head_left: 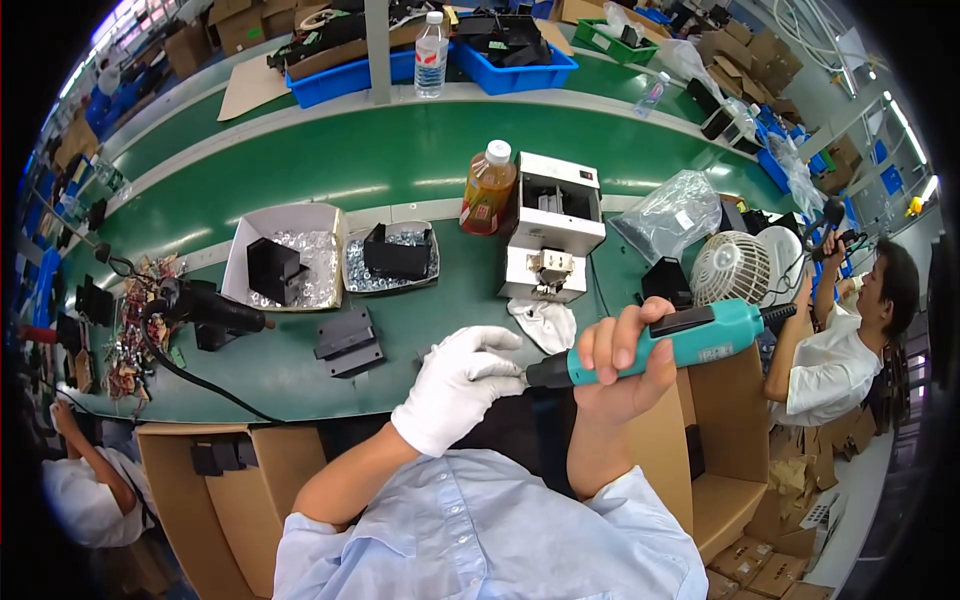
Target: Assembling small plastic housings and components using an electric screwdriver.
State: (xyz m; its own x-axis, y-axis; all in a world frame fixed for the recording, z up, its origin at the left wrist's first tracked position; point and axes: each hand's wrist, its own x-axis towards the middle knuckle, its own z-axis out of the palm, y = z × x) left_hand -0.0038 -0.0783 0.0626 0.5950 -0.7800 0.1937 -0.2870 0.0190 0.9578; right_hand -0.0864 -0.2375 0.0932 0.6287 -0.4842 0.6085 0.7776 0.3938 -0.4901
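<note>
My right hand [625, 355] is bare and wrapped round a teal electric screwdriver [705, 338], held level above the near edge of the bench with its black nose pointing left. My left hand [462, 385], in a white glove, has its fingers pinched together right at that nose; what sits between the fingertips is too small to make out. On the bench left of the glove lies a dark grey bracket-like part [349, 342]. Beyond my hands stands a white boxy device [545, 270] with a metal fitting on its front, and a crumpled white glove [545, 324] lies before it.
Two boxes of small hardware, one white [240, 262] and one smaller [392, 288], hold black parts. A second, black screwdriver [215, 305] and its cord lie left. A bottle of amber drink [488, 190] and a fan [730, 268] stand farther back. Open cartons [735, 440] flank me; co-workers sit both sides.
</note>
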